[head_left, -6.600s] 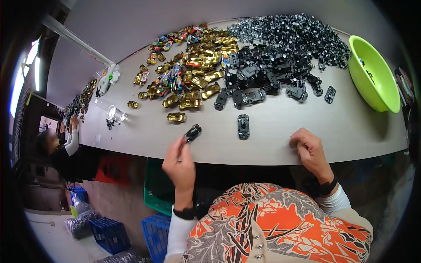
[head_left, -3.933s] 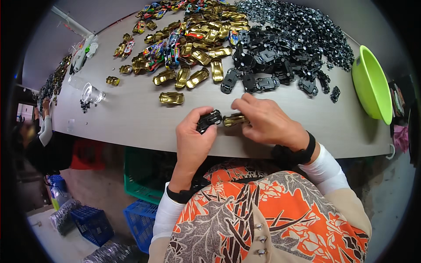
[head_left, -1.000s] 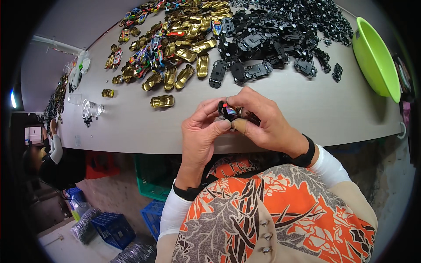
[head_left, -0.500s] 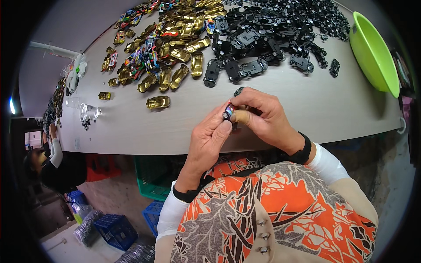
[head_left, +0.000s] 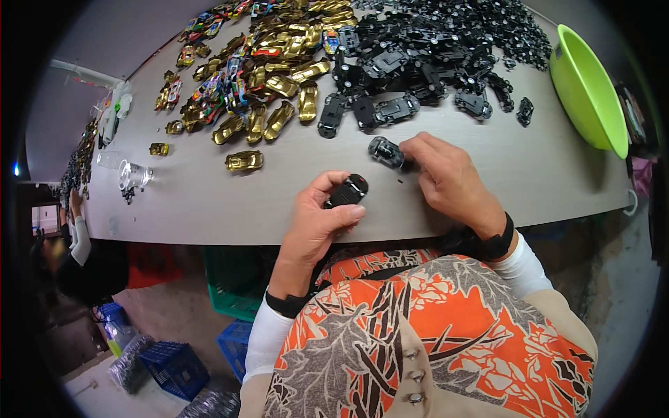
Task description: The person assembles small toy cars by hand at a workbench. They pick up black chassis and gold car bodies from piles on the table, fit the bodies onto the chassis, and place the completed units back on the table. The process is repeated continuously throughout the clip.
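In my left hand [head_left: 311, 221] a toy car [head_left: 348, 192] is held between thumb and fingers, its flat black underside turned up. My right hand [head_left: 449, 180] has its fingers curled and the fingertips at the right end of a grey-and-black toy car chassis [head_left: 385, 152]. That chassis rests on the table just beyond my hands. The fingertips partly cover its end. A tiny dark piece [head_left: 400, 181] lies on the table between my hands. A single gold car body [head_left: 244, 161] sits to the left.
A heap of gold and multicoloured car bodies [head_left: 279, 87] covers the table's far left. Black chassis [head_left: 418, 63] are piled beside it. A lime-green basin [head_left: 589, 90] stands tilted at the right. A clear cup [head_left: 132, 175] lies leftward; another person [head_left: 83, 258] works farther left.
My hands have come apart. The left one now shows the toy car's black underside, while the right has let go of that car and reached out to the chassis on the table.
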Demonstrator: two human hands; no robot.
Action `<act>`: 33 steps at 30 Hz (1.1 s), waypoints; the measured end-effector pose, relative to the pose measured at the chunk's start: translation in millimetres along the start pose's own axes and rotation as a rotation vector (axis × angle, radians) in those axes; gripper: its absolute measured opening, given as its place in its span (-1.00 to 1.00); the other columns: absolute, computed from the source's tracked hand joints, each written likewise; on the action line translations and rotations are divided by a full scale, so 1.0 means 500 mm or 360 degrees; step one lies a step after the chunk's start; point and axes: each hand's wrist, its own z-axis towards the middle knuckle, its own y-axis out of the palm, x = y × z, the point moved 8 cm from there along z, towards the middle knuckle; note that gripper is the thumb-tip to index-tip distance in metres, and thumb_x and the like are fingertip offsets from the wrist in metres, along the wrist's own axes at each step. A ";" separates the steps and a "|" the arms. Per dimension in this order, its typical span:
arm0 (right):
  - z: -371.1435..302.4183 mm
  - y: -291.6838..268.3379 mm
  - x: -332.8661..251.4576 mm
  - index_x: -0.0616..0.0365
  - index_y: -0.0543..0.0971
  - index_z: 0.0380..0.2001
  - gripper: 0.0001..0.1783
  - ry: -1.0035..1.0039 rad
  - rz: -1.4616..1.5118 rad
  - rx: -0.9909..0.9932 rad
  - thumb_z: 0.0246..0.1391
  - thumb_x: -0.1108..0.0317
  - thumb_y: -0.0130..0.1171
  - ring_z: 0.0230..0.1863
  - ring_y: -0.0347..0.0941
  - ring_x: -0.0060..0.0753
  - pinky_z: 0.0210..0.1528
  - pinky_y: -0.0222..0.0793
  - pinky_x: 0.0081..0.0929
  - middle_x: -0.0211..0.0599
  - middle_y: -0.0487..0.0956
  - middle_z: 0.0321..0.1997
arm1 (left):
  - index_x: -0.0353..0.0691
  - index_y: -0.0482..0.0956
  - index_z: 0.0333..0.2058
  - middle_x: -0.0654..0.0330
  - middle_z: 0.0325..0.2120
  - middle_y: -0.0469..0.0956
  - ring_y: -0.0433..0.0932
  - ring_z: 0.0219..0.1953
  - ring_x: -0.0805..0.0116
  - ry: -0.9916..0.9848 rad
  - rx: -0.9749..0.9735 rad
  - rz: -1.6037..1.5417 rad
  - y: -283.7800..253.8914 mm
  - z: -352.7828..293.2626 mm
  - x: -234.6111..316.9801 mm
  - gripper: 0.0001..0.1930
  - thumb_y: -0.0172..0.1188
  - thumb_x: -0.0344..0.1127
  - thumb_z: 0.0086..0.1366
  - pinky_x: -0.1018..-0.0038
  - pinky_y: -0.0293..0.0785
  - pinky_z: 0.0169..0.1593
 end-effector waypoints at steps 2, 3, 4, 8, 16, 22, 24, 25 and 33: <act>-0.003 -0.010 0.006 0.21 0.42 -0.23 -0.56 -0.0079 -0.0139 -0.0019 -0.31 0.71 -0.05 -0.15 0.37 -0.11 -0.22 0.35 -0.31 -0.17 0.44 -0.19 | -0.26 0.44 -0.22 0.21 -0.41 0.49 0.42 -0.59 0.54 0.0032 0.0033 -0.0094 0.002 0.001 0.007 -0.71 0.25 -0.45 0.05 0.67 0.34 -0.57; -0.006 -0.012 0.014 0.21 0.42 -0.22 -0.55 -0.0106 -0.0130 -0.0028 -0.32 0.71 -0.04 -0.10 0.34 -0.10 -0.17 0.34 -0.30 -0.17 0.42 -0.16 | -0.26 0.44 -0.22 0.20 -0.42 0.49 0.43 -0.59 0.54 0.0023 0.0029 -0.0120 0.005 0.004 0.007 -0.73 0.23 -0.42 0.08 0.68 0.34 -0.57; -0.011 -0.014 0.020 0.21 0.42 -0.21 -0.53 -0.0133 -0.0121 -0.0038 -0.33 0.71 -0.02 -0.06 0.31 -0.09 -0.13 0.32 -0.29 -0.17 0.41 -0.12 | -0.26 0.44 -0.22 0.19 -0.43 0.50 0.43 -0.59 0.54 0.0014 0.0025 -0.0147 0.006 0.005 0.007 -0.75 0.21 -0.40 0.11 0.69 0.34 -0.57; -0.033 -0.051 0.040 0.22 0.42 -0.19 -0.53 -0.0112 -0.0035 0.0304 -0.32 0.70 0.02 -0.13 0.30 -0.07 -0.06 0.26 -0.23 -0.21 0.41 -0.15 | -0.27 0.46 -0.24 0.16 -0.43 0.51 0.45 -0.59 0.53 0.0024 -0.0006 -0.0103 0.006 0.009 0.003 -0.79 0.17 -0.32 0.17 0.70 0.34 -0.59; -0.048 -0.033 0.071 0.14 0.45 -0.43 -0.78 0.0225 -0.0510 -0.0024 -0.24 0.63 0.07 -0.19 0.28 -0.18 -0.17 0.11 -0.35 -0.31 0.40 -0.39 | -0.28 0.47 -0.25 0.20 -0.47 0.51 0.44 -0.60 0.54 0.0004 0.0027 -0.0029 0.014 0.013 0.007 -0.81 0.16 -0.37 0.16 0.70 0.33 -0.60; -0.044 -0.047 0.065 0.21 0.46 -0.42 -0.83 0.0101 -0.0044 0.0091 -0.17 0.63 0.04 -0.33 0.39 -0.29 -0.34 0.28 -0.37 -0.27 0.38 -0.40 | -0.27 0.47 -0.24 0.21 -0.47 0.53 0.44 -0.62 0.56 -0.0083 -0.0021 -0.0045 0.027 0.019 -0.002 -0.80 0.17 -0.44 0.13 0.71 0.31 -0.63; -0.037 -0.040 0.045 0.25 0.47 -0.40 -0.86 0.0167 0.0787 0.0013 -0.10 0.63 0.03 -0.40 0.42 -0.41 -0.47 0.32 -0.51 -0.30 0.37 -0.40 | -0.27 0.47 -0.24 0.23 -0.48 0.53 0.43 -0.63 0.57 -0.0086 -0.0056 -0.0046 0.026 0.021 -0.004 -0.79 0.19 -0.44 0.11 0.71 0.30 -0.63; -0.033 -0.036 0.032 0.27 0.48 -0.38 -0.87 0.0208 0.1203 -0.0027 -0.07 0.63 0.02 -0.43 0.44 -0.48 -0.53 0.34 -0.57 -0.31 0.36 -0.40 | -0.26 0.47 -0.23 0.23 -0.48 0.53 0.43 -0.64 0.58 -0.0093 -0.0076 -0.0044 0.027 0.021 -0.006 -0.78 0.19 -0.45 0.11 0.72 0.30 -0.63; -0.012 0.055 -0.018 0.28 0.49 -0.41 -0.92 -0.0046 0.1410 -0.0345 -0.04 0.57 0.04 -0.47 0.35 -0.64 -0.44 0.26 -0.69 -0.43 0.37 -0.43 | -0.29 0.51 -0.28 0.38 -0.56 0.45 0.33 -0.62 0.71 -0.0074 -0.0189 0.0086 0.048 -0.002 0.003 -0.83 0.20 -0.43 0.12 0.78 0.22 -0.58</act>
